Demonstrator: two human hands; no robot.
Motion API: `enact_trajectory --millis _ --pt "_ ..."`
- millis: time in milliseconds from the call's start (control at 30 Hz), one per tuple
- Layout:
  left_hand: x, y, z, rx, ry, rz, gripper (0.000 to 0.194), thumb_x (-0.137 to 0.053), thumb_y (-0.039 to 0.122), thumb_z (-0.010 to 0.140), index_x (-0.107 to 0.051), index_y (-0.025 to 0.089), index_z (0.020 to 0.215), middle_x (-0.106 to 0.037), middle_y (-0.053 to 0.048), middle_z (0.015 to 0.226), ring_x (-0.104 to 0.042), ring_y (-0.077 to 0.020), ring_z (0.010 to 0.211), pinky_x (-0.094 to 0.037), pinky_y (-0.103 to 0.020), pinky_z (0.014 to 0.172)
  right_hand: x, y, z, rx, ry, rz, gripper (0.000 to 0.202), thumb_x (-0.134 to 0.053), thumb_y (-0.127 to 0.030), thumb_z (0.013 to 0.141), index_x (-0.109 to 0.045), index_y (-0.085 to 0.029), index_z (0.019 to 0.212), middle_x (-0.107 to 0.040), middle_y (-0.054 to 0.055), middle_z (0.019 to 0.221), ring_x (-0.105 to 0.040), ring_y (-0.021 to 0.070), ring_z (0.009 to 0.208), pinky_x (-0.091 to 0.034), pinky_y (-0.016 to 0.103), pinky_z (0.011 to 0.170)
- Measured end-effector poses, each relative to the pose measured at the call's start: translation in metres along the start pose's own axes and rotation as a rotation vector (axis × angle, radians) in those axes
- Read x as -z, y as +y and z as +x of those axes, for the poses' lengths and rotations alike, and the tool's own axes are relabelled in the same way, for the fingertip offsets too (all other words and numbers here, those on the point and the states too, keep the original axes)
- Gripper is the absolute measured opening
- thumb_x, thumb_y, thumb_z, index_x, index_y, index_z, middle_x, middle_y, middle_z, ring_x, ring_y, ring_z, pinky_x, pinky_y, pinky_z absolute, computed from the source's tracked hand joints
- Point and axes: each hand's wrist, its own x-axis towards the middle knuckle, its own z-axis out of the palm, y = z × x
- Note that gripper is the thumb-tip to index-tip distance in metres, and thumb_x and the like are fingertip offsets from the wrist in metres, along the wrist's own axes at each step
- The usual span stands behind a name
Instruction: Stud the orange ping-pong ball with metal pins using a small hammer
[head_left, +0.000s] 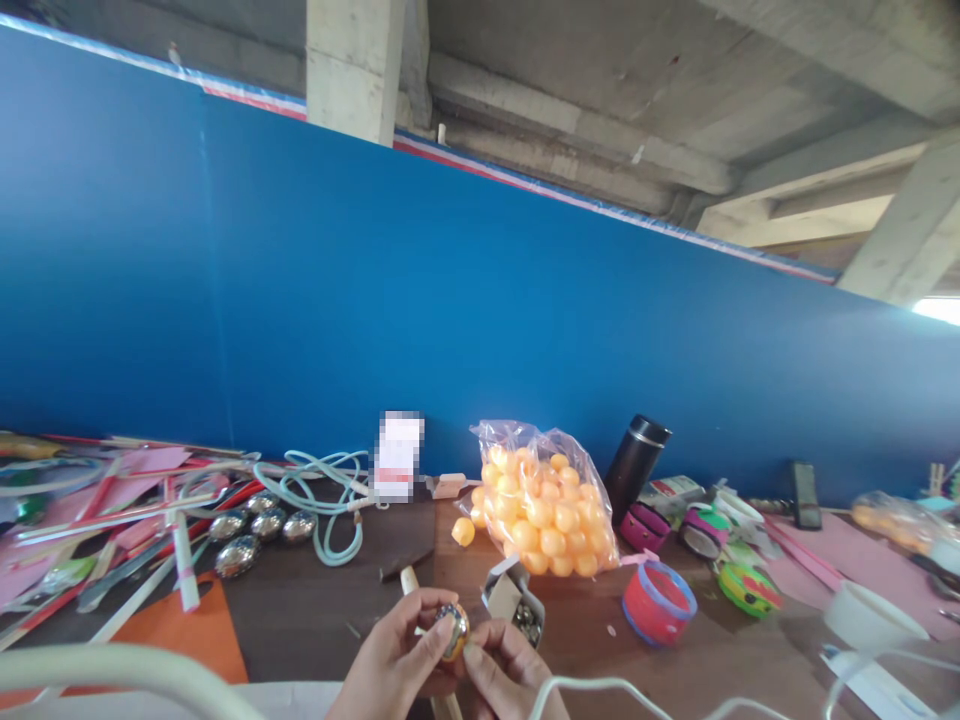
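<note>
A shiny silver ball with an orange-yellow lower edge [452, 630] is held at the bottom centre. My left hand [409, 650] has its thumb and fingers wrapped round it. My right hand [506, 665] touches the ball's right side, its thumb and forefinger pinched together; anything between them is too small to make out. Just behind my right hand stands an open small box [529, 612] with little metal pieces inside. A hammer [409, 575] lies behind and under my left hand, its pale handle partly hidden.
A clear bag of orange balls [547, 515] stands behind the hands, one loose ball [463, 532] beside it. Silver balls [238, 556] and a pale blue cord [330, 545] lie left. Rightward are a red roll [658, 604] and a black bottle [636, 465]. White cables cross the front.
</note>
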Motion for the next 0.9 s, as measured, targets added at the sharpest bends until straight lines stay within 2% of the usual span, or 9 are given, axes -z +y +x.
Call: enact_trajectory --millis 100,267,433,600,900 --pt "0.001 -0.001 0.000 -0.004 0.001 -0.002 0.048 -0.065 0.055 0.060 -0.063 0.017 0.089 -0.062 -0.004 0.078 -0.058 -0.0158 0.065 -0.051 -0.028 0.057 0.000 0.000 0.000 0.004 -0.007 0.010 0.039 -0.075 -0.047 0.056 -0.053 -0.015 0.063 -0.044 -0.011 0.036 -0.030 -0.0016 0.030 -0.014 0.012 0.033" --pt "0.001 0.000 0.000 -0.002 -0.003 -0.008 0.047 -0.066 0.054 0.060 -0.062 0.018 0.090 -0.062 -0.003 0.076 -0.057 -0.0149 0.063 -0.051 -0.027 0.056 -0.001 0.000 0.000 0.008 0.019 -0.015 0.042 -0.075 -0.048 0.054 -0.052 -0.015 0.062 -0.049 -0.008 0.042 -0.031 -0.0021 0.030 -0.015 0.012 0.033" --pt "-0.002 0.003 -0.002 -0.012 0.008 -0.029 0.046 -0.066 0.054 0.059 -0.063 0.017 0.087 -0.063 -0.004 0.076 -0.058 -0.0158 0.063 -0.050 -0.027 0.056 -0.003 -0.001 0.000 0.009 0.031 -0.059 0.041 -0.075 -0.050 0.054 -0.052 -0.016 0.061 -0.043 -0.010 0.037 -0.029 -0.0010 0.030 -0.016 0.013 0.033" --pt "-0.003 0.004 -0.004 -0.025 0.021 -0.027 0.045 -0.067 0.053 0.059 -0.063 0.018 0.086 -0.063 -0.003 0.074 -0.058 -0.0157 0.062 -0.050 -0.027 0.054 0.000 0.001 0.001 0.014 0.037 -0.087 0.044 -0.073 -0.053 0.053 -0.051 -0.016 0.063 -0.052 -0.007 0.045 -0.030 -0.0019 0.030 -0.018 0.013 0.033" --pt "-0.002 0.016 -0.010 -0.028 -0.025 -0.042 0.039 -0.069 0.045 0.061 -0.063 0.018 0.088 -0.064 -0.005 0.078 -0.060 -0.0188 0.070 -0.052 -0.031 0.062 0.004 0.007 0.003 0.034 0.066 -0.224 0.048 -0.068 -0.059 0.056 -0.049 -0.016 0.065 -0.043 -0.010 0.035 -0.029 -0.0004 0.027 -0.015 0.013 0.032"
